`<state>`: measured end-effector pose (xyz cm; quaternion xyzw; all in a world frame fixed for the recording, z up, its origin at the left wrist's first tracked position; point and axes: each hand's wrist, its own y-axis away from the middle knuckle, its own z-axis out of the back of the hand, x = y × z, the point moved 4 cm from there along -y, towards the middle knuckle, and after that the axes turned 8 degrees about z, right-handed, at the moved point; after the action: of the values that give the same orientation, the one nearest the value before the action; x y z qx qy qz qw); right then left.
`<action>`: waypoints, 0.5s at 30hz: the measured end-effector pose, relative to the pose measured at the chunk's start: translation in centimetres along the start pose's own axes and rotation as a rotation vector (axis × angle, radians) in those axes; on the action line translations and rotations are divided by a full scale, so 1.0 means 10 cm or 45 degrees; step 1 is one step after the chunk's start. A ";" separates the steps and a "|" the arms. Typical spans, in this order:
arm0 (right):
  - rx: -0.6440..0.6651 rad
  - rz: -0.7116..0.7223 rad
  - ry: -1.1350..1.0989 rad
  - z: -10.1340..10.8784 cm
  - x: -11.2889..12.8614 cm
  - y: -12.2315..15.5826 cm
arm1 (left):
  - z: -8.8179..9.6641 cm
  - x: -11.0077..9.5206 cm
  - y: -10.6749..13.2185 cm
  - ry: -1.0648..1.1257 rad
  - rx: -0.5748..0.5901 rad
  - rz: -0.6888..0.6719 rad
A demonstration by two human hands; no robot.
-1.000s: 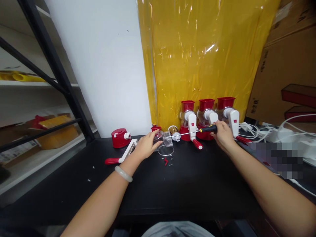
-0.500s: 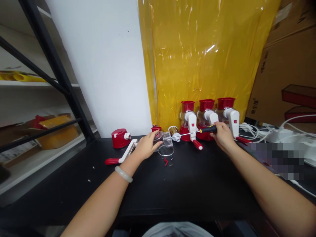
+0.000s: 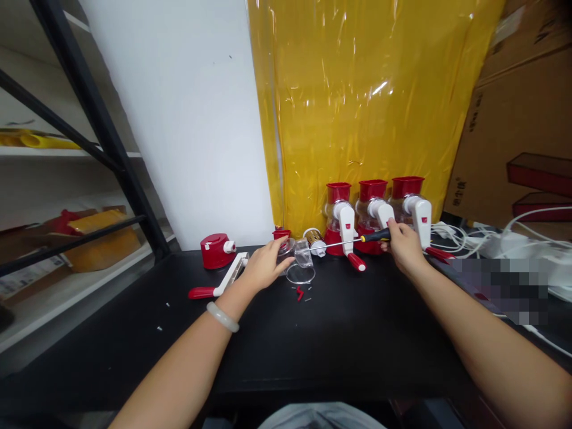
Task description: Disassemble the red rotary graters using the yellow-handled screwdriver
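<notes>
My left hand (image 3: 264, 267) lies over a clear plastic housing (image 3: 298, 252) on the black table (image 3: 313, 339), fingers curled on its left side. My right hand (image 3: 403, 245) grips a screwdriver (image 3: 357, 239) by its black and yellow handle. The thin shaft points left, with its tip at a metal drum part (image 3: 315, 239) next to the clear housing. A small red clip (image 3: 300, 292) and tiny screws lie in front of the housing.
Three assembled red and white crank grinders (image 3: 373, 215) stand at the back against yellow film. A red base (image 3: 215, 250) and a loose white crank with red knob (image 3: 218, 283) lie left. White cables (image 3: 487, 238) and cardboard boxes sit at the right, a metal shelf at the left.
Almost nothing differs. My right hand and the screwdriver have shifted slightly left and up; my left hand stays on the clear housing.
</notes>
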<state>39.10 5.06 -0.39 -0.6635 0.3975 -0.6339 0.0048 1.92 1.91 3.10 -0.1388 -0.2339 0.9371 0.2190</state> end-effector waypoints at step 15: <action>-0.030 -0.293 -0.485 -0.12 0.17 0.03 | -0.01 0.01 0.01 0.050 0.008 0.047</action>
<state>37.78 4.55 1.09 -0.8123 0.3182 -0.4887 -0.0002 1.82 1.94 2.95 -0.1609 -0.2238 0.9388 0.2067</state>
